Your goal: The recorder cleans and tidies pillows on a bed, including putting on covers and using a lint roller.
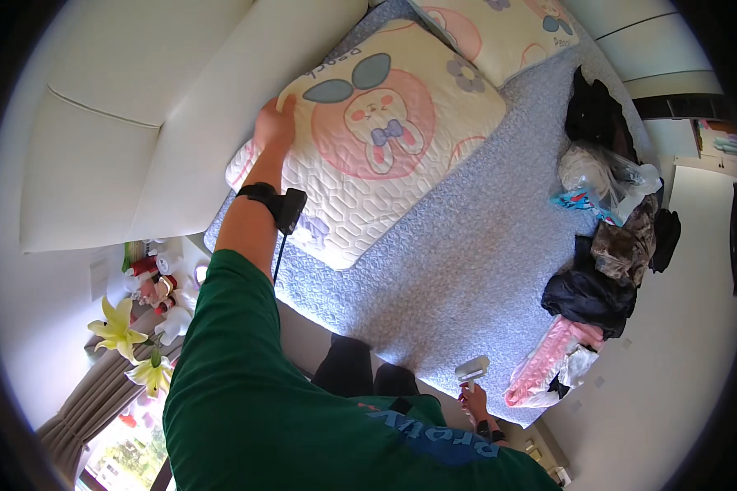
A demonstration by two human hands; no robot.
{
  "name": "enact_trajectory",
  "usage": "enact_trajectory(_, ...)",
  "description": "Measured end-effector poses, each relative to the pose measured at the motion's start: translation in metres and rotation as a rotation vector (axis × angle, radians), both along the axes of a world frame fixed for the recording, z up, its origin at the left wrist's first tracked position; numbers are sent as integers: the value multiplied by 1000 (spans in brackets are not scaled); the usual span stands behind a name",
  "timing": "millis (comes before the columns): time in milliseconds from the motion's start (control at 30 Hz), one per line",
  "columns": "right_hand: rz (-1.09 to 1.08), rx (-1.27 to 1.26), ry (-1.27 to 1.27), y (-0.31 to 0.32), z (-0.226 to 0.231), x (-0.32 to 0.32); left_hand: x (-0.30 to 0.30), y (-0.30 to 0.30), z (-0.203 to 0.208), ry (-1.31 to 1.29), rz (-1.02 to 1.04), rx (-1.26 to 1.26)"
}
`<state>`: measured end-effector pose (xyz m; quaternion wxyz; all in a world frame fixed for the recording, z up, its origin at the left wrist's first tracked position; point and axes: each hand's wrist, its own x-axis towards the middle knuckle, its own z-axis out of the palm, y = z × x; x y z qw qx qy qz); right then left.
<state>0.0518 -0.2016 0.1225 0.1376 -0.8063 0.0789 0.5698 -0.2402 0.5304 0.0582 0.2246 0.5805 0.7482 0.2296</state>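
Note:
My left hand (276, 124) is at the left edge of a quilted cream pillow (336, 192) with a pink rabbit print. The thumb lies on top and the other fingers curl at the edge, partly hidden, gripping the pillow. A black band with a small box (290, 210) and a cable is strapped round this forearm. Low in the picture, my right hand (474, 403) is closed round the handle of a lint brush (472, 368) with a flat, pale grey head. The brush is over the near edge of the blue-grey quilted bedspread (434, 270).
A second matching pillow (499, 33) lies at the far end. Along the right side are black clothes (590, 299), a clear plastic bag (602, 176) and pink cloth (549, 364). A cream padded headboard (172, 123) borders the left; yellow lilies (119, 327) stand beyond my left arm.

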Motion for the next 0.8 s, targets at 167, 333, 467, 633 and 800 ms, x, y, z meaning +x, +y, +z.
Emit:
enact_trajectory(167, 2, 53, -58, -12, 4, 1, -19, -23, -16, 204, 126, 14)
enact_trajectory(333, -70, 41, -99, -35, 30, -16, -19, -27, -9, 158, 342, -37)
enact_trajectory(467, -267, 7, -102, -95, 26, -32, -5, -62, -43, 757, -51, 222)
enact_trajectory(633, -149, 121, -186, -155, 28, -76, 9, -240, -85, 710, -776, 121)
enact_trajectory(800, -4, 193, -350, -196, 52, -109, -64, -367, -109, 952, -1337, -767)
